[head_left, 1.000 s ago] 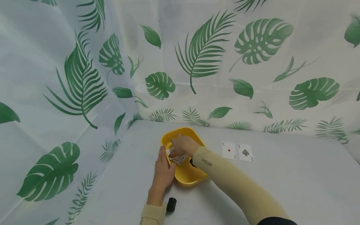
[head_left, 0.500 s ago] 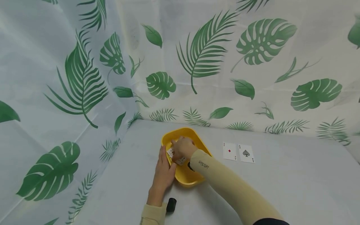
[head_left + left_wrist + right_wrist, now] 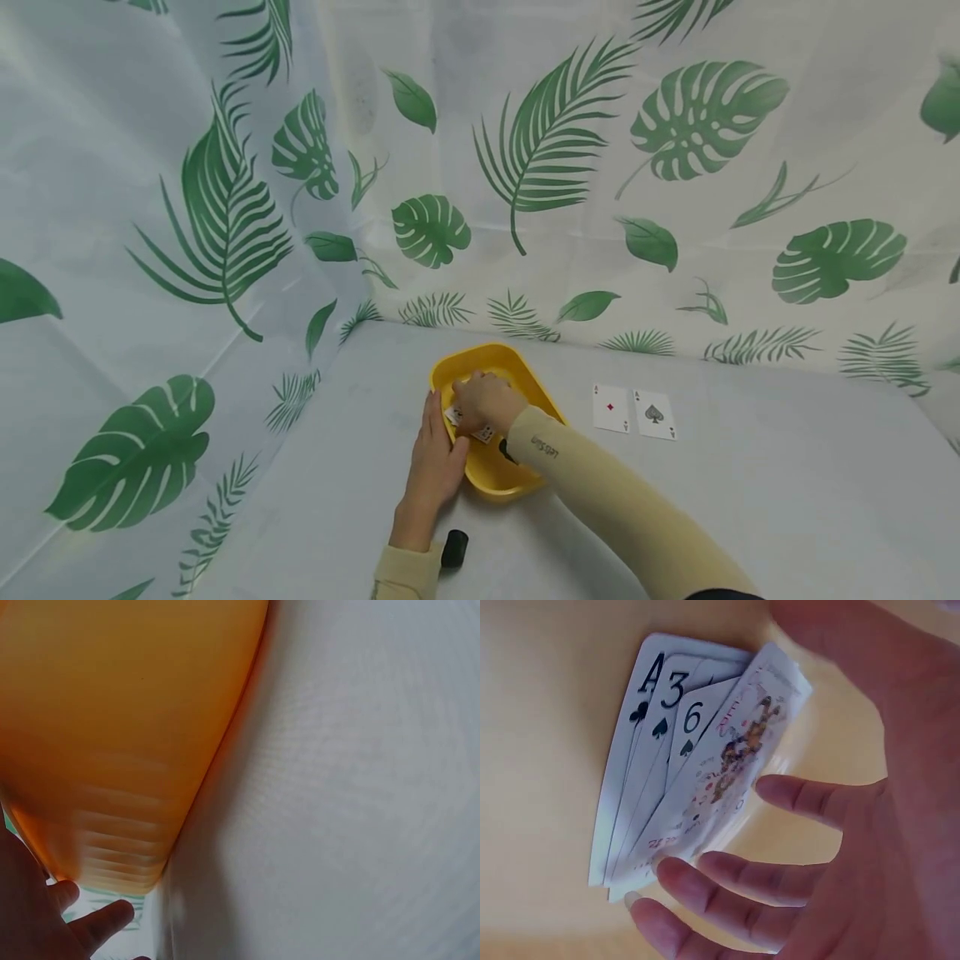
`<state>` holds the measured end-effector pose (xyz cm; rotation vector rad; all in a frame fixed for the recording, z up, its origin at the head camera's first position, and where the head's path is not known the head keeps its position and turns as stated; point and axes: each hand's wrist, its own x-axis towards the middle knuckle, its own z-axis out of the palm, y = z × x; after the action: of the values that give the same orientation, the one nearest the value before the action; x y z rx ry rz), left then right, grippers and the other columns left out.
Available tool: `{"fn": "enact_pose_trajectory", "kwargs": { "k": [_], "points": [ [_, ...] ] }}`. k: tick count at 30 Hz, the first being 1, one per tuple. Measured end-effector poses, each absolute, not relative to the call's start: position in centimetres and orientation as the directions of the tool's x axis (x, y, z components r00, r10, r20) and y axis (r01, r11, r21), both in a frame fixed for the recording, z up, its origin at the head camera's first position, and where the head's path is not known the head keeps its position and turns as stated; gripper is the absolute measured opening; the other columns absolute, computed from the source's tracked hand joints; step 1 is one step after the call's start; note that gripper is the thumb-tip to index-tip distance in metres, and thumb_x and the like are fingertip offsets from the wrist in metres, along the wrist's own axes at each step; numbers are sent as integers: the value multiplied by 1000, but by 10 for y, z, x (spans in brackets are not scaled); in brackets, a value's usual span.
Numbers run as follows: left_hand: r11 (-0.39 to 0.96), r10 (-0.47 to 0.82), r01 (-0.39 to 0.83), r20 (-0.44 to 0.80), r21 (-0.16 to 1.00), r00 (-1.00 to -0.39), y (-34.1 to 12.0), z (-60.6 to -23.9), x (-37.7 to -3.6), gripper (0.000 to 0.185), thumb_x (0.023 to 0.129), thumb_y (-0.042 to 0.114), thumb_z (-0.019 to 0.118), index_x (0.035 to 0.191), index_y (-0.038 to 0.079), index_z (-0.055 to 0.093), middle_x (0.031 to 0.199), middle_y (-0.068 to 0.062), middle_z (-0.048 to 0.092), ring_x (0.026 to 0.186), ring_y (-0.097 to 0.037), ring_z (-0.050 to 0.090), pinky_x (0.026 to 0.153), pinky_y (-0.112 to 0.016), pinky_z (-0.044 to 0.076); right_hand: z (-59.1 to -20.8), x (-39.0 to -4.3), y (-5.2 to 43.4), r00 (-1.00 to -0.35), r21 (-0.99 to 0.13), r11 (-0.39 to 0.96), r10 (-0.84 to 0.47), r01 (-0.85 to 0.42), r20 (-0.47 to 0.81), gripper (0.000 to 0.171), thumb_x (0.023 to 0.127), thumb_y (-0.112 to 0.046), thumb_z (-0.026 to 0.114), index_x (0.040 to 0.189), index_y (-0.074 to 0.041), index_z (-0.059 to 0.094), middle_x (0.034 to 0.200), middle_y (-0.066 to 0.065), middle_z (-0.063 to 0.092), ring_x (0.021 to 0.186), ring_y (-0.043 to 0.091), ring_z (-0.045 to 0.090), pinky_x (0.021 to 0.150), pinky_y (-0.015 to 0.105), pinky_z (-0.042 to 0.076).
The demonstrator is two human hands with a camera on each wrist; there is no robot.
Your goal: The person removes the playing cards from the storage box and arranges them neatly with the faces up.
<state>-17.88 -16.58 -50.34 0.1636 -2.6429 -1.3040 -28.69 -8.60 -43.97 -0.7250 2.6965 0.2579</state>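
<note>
A yellow plastic bin [image 3: 498, 483] stands on the table, longer than it is wide. Along its left side lies my left hand [image 3: 435, 458], fingers extended against the wall and thumb near the rim. The left wrist view shows the bin's outer wall [image 3: 112, 735] with part of that hand. Inside the bin is my right hand [image 3: 491, 404], reaching over fanned playing cards [image 3: 682, 757]. An ace of clubs, a three and a six of spades, and a joker on top [image 3: 727, 765] can be read. My right fingertips touch the joker's lower edge; the thumb is apart from the cards.
Two playing cards lie face up right of the bin: an ace of diamonds [image 3: 611, 408] and an ace of spades [image 3: 655, 415]. A leaf-patterned curtain [image 3: 540, 150] hangs behind and at the left. A black object [image 3: 454, 550] sits by my left wrist.
My right hand has shifted slightly within the bin and now covers more of the cards. My left hand has stayed at the bin's side. The two aces have not moved.
</note>
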Motion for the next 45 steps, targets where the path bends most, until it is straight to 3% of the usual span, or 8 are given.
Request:
{"fn": "enact_pose_trajectory", "kwargs": {
  "k": [6, 15, 25, 36, 45],
  "points": [
    [608, -186, -19, 119, 794, -975, -165, -503, -180, 80, 95, 18, 50, 162, 7, 8, 168, -13, 10, 147, -39, 25, 116, -57, 23, -440, -286, -88, -817, 90, 854, -454, -513, -355, 79, 84, -48, 76, 152, -20, 46, 128, 18, 55, 109, 31, 56, 94, 49, 50],
    [604, -194, -26, 115, 796, -974, -165, -503, -179, 79, 96, 17, 51, 162, 8, 9, 168, -13, 11, 147, -39, 25, 116, -57, 24, -441, -289, -78, -828, -49, 906, -405, -420, -388, 84, 80, -41, 80, 153, -25, 43, 137, 25, 45, 119, 42, 47, 98, 56, 44],
    [610, -194, -21, 124, 792, -973, -165, -505, -179, 80, 95, 16, 52, 162, 8, 9, 168, -13, 11, 146, -40, 27, 115, -58, 24, -440, -292, -71, -826, -79, 901, -424, -427, -370, 82, 79, -42, 82, 152, -28, 45, 146, 25, 37, 126, 44, 45, 105, 58, 38],
    [635, -199, 8, 174, 773, -965, -163, -507, -179, 79, 94, 14, 53, 161, 5, 13, 166, -17, 16, 141, -44, 34, 112, -59, 29, -432, -292, -65, -800, 113, 804, -545, -583, -251, 72, 82, -53, 76, 147, -36, 51, 147, 21, 41, 131, 44, 44, 103, 64, 38],
    [636, -198, -3, 159, 772, -967, -164, -507, -179, 80, 94, 14, 53, 161, 5, 11, 166, -17, 15, 141, -45, 34, 112, -61, 28, -420, -289, -51, -762, 183, 740, -622, -647, -179, 72, 82, -52, 76, 148, -41, 49, 157, 16, 33, 136, 44, 37, 104, 67, 35]
  ]
}}
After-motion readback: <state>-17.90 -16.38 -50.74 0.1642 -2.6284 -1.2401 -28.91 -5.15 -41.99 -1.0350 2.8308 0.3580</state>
